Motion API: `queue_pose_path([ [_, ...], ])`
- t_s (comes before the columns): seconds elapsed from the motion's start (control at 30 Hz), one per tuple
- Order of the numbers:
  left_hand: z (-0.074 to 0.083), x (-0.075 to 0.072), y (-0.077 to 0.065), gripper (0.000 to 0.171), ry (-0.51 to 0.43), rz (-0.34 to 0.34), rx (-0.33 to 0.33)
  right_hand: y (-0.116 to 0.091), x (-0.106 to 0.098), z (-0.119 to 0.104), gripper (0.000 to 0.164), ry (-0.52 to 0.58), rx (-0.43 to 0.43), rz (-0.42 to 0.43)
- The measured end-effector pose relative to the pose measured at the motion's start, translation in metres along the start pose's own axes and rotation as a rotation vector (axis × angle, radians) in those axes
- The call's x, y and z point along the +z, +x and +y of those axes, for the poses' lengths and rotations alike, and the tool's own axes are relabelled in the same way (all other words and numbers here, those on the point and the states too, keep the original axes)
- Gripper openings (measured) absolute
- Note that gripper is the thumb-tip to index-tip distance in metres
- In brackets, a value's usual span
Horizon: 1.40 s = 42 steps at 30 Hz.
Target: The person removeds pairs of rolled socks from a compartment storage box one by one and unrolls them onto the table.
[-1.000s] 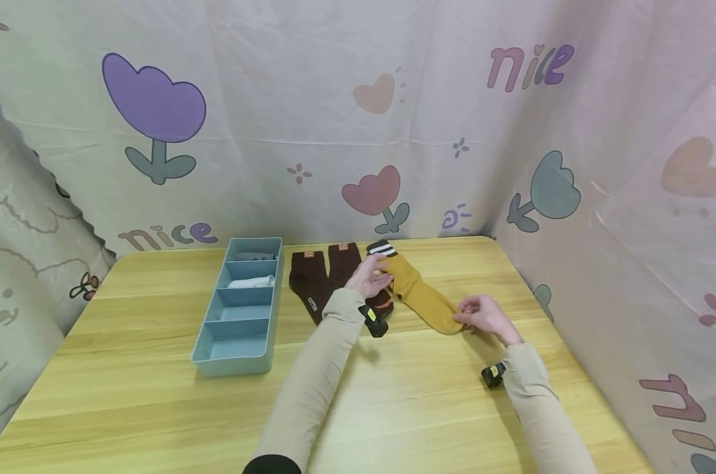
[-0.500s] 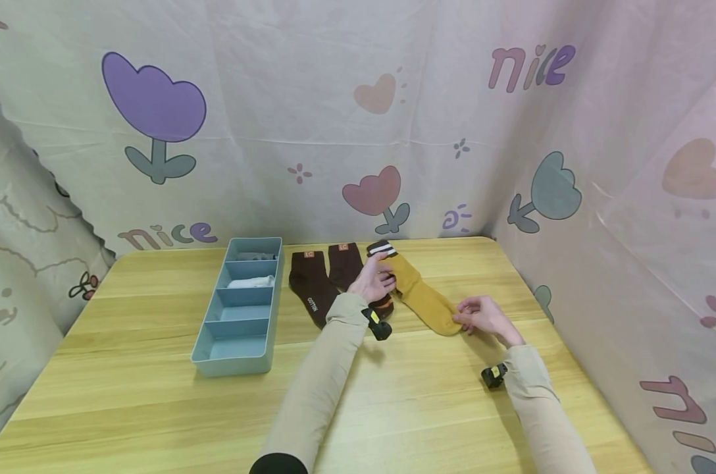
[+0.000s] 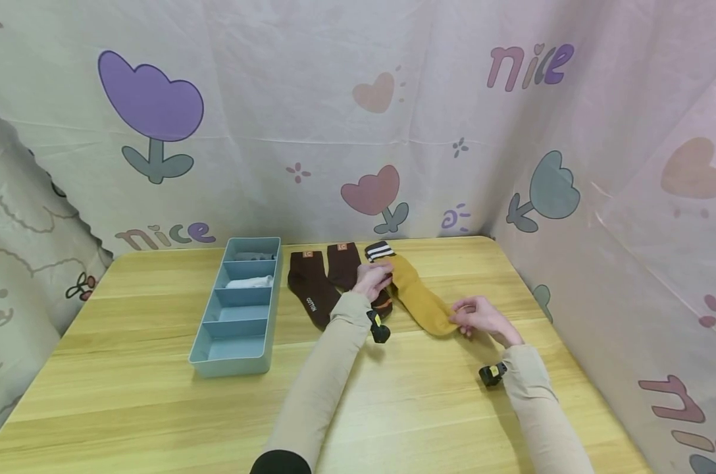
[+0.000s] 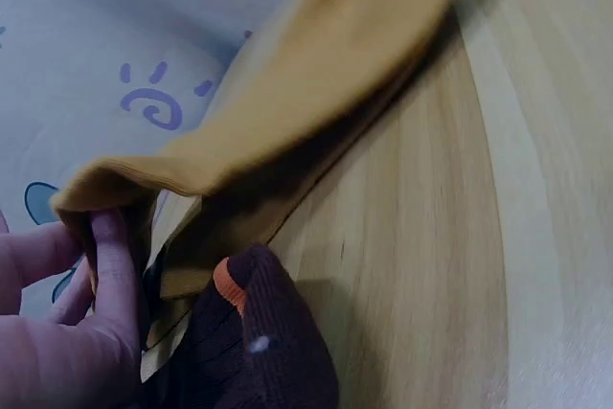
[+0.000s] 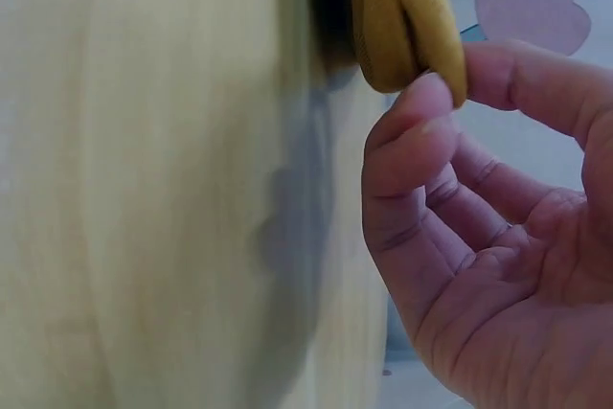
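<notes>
A mustard-yellow sock with a dark, white-striped cuff lies slantwise at the table's back right. My left hand pinches its edge near the cuff, and in the left wrist view the fabric lifts off the wood there. At the toe end, my right hand pinches the tip between thumb and finger, as the right wrist view shows with the yellow fabric. Two dark brown socks lie left of it, one partly hidden behind my left hand; an orange-striped brown toe shows below that hand.
A blue-grey organizer box with several compartments stands left of the socks. Its rear compartments hold a grey folded item and a white folded item. A printed curtain hangs behind and beside the wooden table.
My left hand has turned and its fingers have closed onto the yellow sock near the cuff. The toe end has shifted slightly left with my right hand.
</notes>
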<state>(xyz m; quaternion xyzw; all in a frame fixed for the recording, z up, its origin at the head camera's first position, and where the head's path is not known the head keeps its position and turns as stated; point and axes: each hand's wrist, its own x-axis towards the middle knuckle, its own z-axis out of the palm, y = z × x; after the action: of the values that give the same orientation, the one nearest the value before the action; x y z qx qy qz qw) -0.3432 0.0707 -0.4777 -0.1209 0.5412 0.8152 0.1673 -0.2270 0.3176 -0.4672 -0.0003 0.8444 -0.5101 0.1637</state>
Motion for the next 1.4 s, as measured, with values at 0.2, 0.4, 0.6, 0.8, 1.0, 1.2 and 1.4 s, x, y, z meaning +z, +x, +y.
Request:
queue_pose_path([
  [0.2,0.001,-0.001,0.0,0.048,0.07,-0.055,0.042,-0.004,-0.002,-0.004,0.043,0.063,0.028,0.015],
  [0.4,0.004,-0.002,0.0,0.063,0.063,-0.137,0.035,-0.004,-0.002,-0.005,0.042,0.046,0.024,0.013],
  [0.6,0.006,0.0,-0.001,0.067,0.028,-0.226,0.057,-0.005,-0.002,-0.004,0.035,-0.033,-0.031,0.058],
  [0.8,0.007,0.0,-0.002,0.07,0.024,-0.282,0.092,-0.006,-0.004,-0.004,0.027,-0.104,-0.103,0.207],
  [1.0,0.01,-0.002,-0.003,0.069,0.003,-0.295,0.106,-0.008,-0.007,-0.006,0.024,0.103,-0.136,0.348],
  [1.2,0.011,0.002,-0.004,0.069,-0.007,-0.303,0.124,-0.01,-0.009,-0.01,0.014,0.411,-0.144,0.353],
  [1.4,0.014,0.018,-0.003,0.071,0.017,-0.337,0.155,-0.017,-0.016,-0.013,0.022,0.652,-0.158,0.357],
])
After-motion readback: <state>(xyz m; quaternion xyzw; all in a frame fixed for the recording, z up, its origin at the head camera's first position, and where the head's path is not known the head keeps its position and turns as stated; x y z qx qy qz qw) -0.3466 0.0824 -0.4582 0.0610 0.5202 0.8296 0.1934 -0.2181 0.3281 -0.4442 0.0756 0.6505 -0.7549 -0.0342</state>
